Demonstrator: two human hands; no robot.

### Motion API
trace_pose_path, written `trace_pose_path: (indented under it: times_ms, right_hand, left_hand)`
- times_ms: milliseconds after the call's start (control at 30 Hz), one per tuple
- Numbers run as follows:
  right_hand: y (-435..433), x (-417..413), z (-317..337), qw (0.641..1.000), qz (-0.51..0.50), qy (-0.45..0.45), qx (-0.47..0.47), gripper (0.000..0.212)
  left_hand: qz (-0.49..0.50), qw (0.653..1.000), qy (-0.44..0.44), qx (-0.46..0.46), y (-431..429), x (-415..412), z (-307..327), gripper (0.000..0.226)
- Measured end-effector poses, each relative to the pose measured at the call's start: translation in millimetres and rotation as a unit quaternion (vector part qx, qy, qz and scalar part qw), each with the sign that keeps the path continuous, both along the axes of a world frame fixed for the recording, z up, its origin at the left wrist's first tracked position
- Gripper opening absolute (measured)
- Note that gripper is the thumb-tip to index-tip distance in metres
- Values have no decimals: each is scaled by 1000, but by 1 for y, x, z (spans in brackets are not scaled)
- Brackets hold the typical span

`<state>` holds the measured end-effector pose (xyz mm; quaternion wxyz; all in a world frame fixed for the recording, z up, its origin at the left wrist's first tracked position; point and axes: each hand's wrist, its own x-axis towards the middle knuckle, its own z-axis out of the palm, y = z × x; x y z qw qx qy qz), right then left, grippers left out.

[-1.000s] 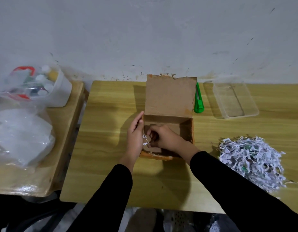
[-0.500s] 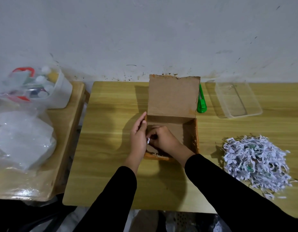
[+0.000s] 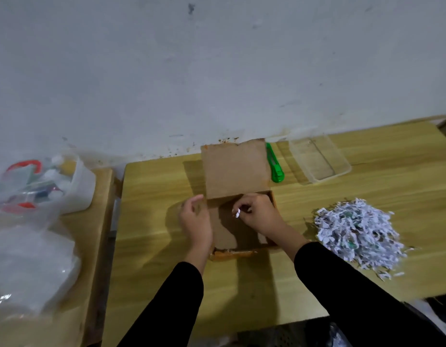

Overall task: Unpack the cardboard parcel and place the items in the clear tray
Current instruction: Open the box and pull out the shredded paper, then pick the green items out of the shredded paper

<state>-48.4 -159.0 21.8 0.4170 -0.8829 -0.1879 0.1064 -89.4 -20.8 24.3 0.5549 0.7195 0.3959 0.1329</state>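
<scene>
Right hand (image 3: 260,216) pinches a small white paper scrap (image 3: 237,213).
Left hand (image 3: 195,221) is loose beside the brown cardboard box (image 3: 227,234). The white shredded-paper heap (image 3: 357,231) lies right, nearer the right hand.

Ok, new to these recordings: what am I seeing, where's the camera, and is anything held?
No machine: a person works bare-handed, filmed by a camera worn on their head, looking down. On the wooden table sits an open cardboard box, lid folded back toward the wall. Right of the lid lie a green cutter and the clear tray, seemingly empty. A pile of shredded paper lies right of the box. The right hand pinches a small white paper scrap over the box; the left hand is open beside its left wall.
</scene>
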Motion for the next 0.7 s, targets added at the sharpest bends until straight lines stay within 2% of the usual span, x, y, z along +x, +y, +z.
trace_pose_path:
  times_ms: [100,167,233,333,367,433,467,533,600,700]
  right_hand:
    - [-45,4,19,996,-81,-11,30,12]
    - [-83,2,26,990,-123,-31,56,8]
    - [-132,-5,27,981,-180,-53,52,7]
    - [-209,-19,16,972,-228,-60,-10,23]
    - [-231,-23,10,973,-221,-44,-57,33]
    - [-264,-31,-4,972,-185,12,-147,49]
    - [-271,-33,-9,972,-163,39,-162,52]
    - [-282,-36,-18,979,-148,78,-113,47]
    - [-292,-36,-21,976,-194,81,-48,35]
    - [-314,-34,-26,966,-245,60,-56,18]
  left_hand:
    - [-7,992,-79,95,-26,10,23,19]
    - [-101,981,-128,106,-53,15,30,26]
    - [-235,956,-153,88,-94,17,34,33]
    - [-454,875,-149,79,-162,14,23,18]
    - [-531,834,-125,76,-184,12,13,24]
    - [-644,759,-33,87,-220,5,-9,53]
    - [-662,741,0,111,-229,4,-22,65]
    - [-654,740,21,155,-239,6,-37,72]
    - [-631,757,24,167,-236,12,-46,58]
    - [-634,755,35,163,-216,23,-51,51]
